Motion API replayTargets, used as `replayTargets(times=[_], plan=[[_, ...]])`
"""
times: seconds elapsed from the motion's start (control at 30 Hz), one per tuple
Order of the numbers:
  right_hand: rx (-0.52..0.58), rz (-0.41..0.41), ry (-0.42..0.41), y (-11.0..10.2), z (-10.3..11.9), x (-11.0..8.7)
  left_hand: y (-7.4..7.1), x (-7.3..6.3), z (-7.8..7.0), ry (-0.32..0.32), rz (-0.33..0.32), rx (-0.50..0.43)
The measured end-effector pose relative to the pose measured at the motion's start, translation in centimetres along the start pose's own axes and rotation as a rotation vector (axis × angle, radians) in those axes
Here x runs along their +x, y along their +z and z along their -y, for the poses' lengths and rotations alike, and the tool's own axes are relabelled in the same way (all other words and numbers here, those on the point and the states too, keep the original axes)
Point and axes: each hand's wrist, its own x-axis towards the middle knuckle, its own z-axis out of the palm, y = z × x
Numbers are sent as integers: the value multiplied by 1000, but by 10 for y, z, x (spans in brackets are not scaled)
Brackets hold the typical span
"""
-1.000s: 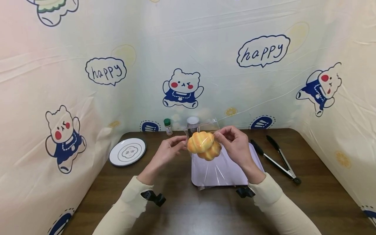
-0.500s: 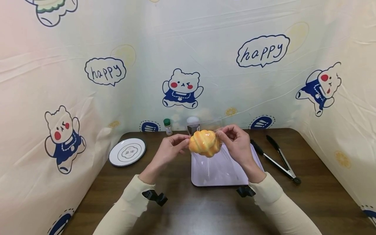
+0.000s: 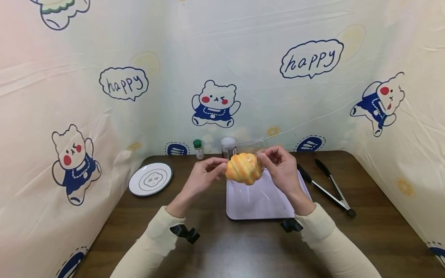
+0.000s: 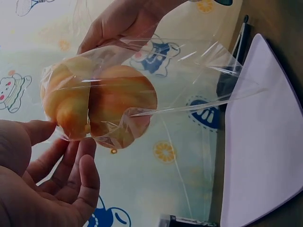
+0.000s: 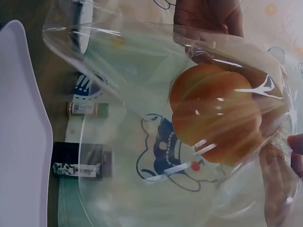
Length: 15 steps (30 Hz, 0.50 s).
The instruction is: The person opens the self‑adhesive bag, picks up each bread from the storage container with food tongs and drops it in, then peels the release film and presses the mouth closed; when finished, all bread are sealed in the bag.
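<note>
A clear plastic bag (image 5: 132,184) hangs above the tray, holding golden, ridged bread rolls. One bread roll (image 3: 244,168) fills the front in the head view; the left wrist view shows it beside a second bread roll (image 4: 71,90), both inside the film. My left hand (image 3: 199,175) pinches the bag's left side between thumb and fingertips, right by the bread. On the opposite side, my right hand (image 3: 283,172) pinches the film, its fingertips close to the rolls. The bag's loose end trails toward the lavender tray (image 3: 259,206) below.
At the left of the brown table (image 3: 222,247) lies a white plate (image 3: 135,185). Black-tipped tongs (image 3: 328,195) stretch right of the tray. Against the back curtain stand a small green-capped bottle (image 3: 198,150) and a dark, white-topped jar (image 3: 228,143).
The bagged rolls have turned: one a second ago showed below the other, and now the front one covers it in the head view. My left hand has shifted slightly right and up.
</note>
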Motion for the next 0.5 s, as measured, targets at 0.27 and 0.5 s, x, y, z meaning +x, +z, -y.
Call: replayTargets(times=[0.27,0.5], plan=[[6,-15,-11,-1,1,1,2,-1,-2,34,-6,23],[49,-30,-22,0,2,0,3,-2,-2,40,10,-11]])
